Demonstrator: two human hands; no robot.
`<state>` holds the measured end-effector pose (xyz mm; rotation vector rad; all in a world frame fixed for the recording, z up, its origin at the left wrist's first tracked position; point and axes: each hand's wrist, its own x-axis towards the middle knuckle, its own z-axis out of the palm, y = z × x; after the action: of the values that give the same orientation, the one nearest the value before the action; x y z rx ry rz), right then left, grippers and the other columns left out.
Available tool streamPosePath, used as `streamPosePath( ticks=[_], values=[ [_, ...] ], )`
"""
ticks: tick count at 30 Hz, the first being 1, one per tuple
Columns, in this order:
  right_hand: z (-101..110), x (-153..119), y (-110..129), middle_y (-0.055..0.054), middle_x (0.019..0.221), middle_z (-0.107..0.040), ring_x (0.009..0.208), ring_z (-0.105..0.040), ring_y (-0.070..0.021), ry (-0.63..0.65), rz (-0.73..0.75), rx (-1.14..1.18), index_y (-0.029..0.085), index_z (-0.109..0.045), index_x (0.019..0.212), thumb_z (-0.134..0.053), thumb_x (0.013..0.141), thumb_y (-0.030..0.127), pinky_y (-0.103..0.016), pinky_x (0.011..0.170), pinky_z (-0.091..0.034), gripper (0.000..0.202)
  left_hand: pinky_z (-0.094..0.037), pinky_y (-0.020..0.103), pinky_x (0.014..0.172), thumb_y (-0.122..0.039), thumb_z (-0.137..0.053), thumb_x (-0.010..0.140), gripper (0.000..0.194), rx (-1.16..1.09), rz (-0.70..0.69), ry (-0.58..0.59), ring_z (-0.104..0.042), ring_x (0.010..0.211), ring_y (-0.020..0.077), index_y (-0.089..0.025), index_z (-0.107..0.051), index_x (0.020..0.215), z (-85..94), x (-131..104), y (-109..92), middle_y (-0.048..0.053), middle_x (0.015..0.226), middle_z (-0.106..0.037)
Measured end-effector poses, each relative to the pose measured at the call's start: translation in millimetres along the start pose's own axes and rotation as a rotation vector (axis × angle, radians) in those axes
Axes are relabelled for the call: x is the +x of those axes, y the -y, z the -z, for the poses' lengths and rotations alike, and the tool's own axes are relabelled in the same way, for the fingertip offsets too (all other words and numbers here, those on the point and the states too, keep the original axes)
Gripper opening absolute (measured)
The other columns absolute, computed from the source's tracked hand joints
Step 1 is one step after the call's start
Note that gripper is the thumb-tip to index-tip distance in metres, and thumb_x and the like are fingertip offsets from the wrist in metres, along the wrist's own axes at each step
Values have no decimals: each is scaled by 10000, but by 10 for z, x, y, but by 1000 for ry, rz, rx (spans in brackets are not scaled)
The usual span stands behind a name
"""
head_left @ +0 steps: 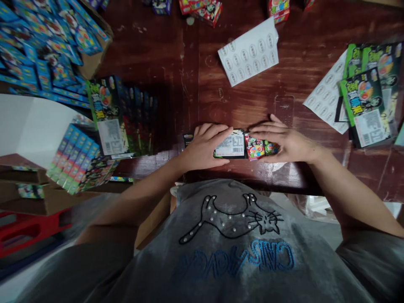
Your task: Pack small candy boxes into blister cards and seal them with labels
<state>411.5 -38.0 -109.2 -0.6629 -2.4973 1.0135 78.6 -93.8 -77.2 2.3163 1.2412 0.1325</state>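
On the wooden table near its front edge lies a black package [235, 144] with a white barcode label. My left hand [206, 147] rests over its left part, fingers wrapped round it. Directly to the right, a small red box [255, 147] and a small green box [270, 147] lie side by side, the red one against the package. My right hand [285, 144] grips these small boxes from the right, thumb along the front side and fingers along the back. Parts of the package and boxes are hidden under my hands.
A sticker sheet [251, 52] lies on the table [202, 92]. Black-green packages [368, 109] lie at the right over another sheet [326, 92]. Stacked packages [109, 118] stand at the left, beside a carton [97, 59] of blue packets. Red boxes [210, 11] are at the back.
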Motion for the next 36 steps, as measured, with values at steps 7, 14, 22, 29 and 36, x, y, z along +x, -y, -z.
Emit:
streamPosePath(
  ticks=[7,14,22,29,36],
  values=[
    [-73,148,26,-137,1727,-507,1615,-452,-392,-58,-50,-142,296,-460,1681,-695,881,840,-758,1374,-77,996,-350,575,1225,-433,-835,838,949,14,55,-52,-463,1415,397,-233,-438,1677,-35,41,-23,158,1610,-545],
    [175,-257,-14,-114,1598,-640,1523,-535,-392,-69,-166,-188,329,-501,1646,-629,905,862,-779,1361,-34,922,-352,589,1232,-434,-839,838,962,21,35,-70,-474,1423,402,-252,-415,1682,-79,33,-2,152,1611,-538],
    [15,114,-122,-50,1501,-719,1430,-622,-364,-85,-105,-132,385,-605,1575,-667,874,870,-760,1369,3,854,-351,594,1252,-408,-855,816,992,-5,21,-58,-463,1433,405,-245,-406,1685,-48,97,1,155,1612,-530],
    [-48,133,23,-72,1582,-663,1462,-609,-376,-46,-96,-163,368,-517,1653,-638,905,860,-768,1369,34,903,-364,595,1246,-391,-861,827,957,-4,84,-77,-480,1431,401,-248,-430,1669,-86,99,-122,151,1594,-543],
    [-313,29,325,-207,1643,-559,1463,-617,-391,-469,-331,-10,266,-298,1718,-667,945,766,-654,1239,-482,992,-489,601,1178,-453,-910,852,1178,-184,355,-392,-522,1446,408,-349,-150,1746,-128,212,-435,159,1606,-463]
  ],
)
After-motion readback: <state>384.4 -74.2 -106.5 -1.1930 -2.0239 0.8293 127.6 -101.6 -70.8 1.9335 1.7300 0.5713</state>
